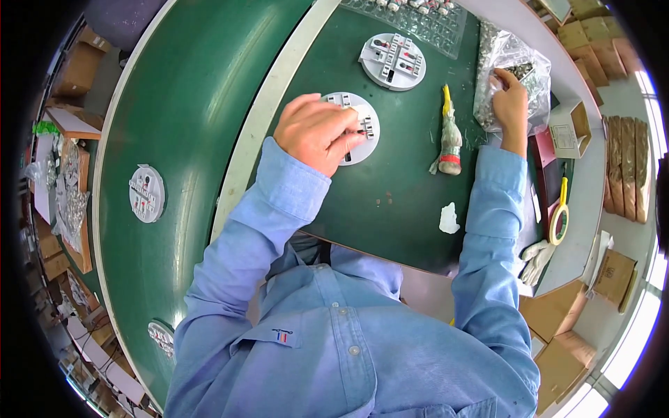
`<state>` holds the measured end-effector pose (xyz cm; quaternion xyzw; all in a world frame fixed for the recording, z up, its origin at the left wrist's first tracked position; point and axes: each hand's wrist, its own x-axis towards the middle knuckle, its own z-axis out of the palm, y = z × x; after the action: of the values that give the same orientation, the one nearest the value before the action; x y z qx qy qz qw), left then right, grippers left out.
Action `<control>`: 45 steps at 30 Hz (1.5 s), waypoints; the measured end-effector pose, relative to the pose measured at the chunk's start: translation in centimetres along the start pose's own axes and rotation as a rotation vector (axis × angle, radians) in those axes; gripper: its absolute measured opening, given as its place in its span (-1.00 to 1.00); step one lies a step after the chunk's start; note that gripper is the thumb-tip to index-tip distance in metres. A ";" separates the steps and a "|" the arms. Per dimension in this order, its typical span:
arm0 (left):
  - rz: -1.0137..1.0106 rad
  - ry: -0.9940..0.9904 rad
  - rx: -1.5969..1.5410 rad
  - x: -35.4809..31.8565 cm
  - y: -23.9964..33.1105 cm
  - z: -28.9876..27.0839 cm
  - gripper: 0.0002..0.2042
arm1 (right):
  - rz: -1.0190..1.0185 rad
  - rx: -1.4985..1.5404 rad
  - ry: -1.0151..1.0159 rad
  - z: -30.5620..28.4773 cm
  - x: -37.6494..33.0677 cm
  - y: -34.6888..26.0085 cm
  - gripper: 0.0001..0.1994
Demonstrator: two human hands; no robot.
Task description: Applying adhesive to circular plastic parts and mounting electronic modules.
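My left hand [317,132] is over a white round plastic base [373,139] on the green bench, thumb and fingertips pinched at the small fittings near its middle. What sits between those fingertips is too small to make out. At the far right, my right hand [511,104] reaches into a clear plastic bag [536,76] of small metal parts. Its fingers are bent together among the parts, and whatever they grip is hidden. Just beyond the left hand lies a second white round base [394,63], carrying black, red and metal fittings.
Between my hands lies a yellow-handled tool [449,132] wrapped in plastic. A clear blister tray [425,24] is at the back. To the left, a green conveyor belt [188,174] carries more round bases. Right: open carton [568,132], yellow magnifier [559,219], glove [536,261].
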<state>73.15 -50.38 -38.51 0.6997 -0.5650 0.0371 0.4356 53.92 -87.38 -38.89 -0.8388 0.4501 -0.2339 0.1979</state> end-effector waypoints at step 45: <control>-1.060 0.029 -0.973 -1.9 -2.8 -3.1 -0.29 | 0.111 0.505 0.170 1.2 -0.2 0.5 -0.71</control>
<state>76.18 -46.97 -39.18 0.6060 -0.0960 -0.4261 0.6648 54.18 -87.37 -40.21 -0.7143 0.4379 -0.3970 0.3748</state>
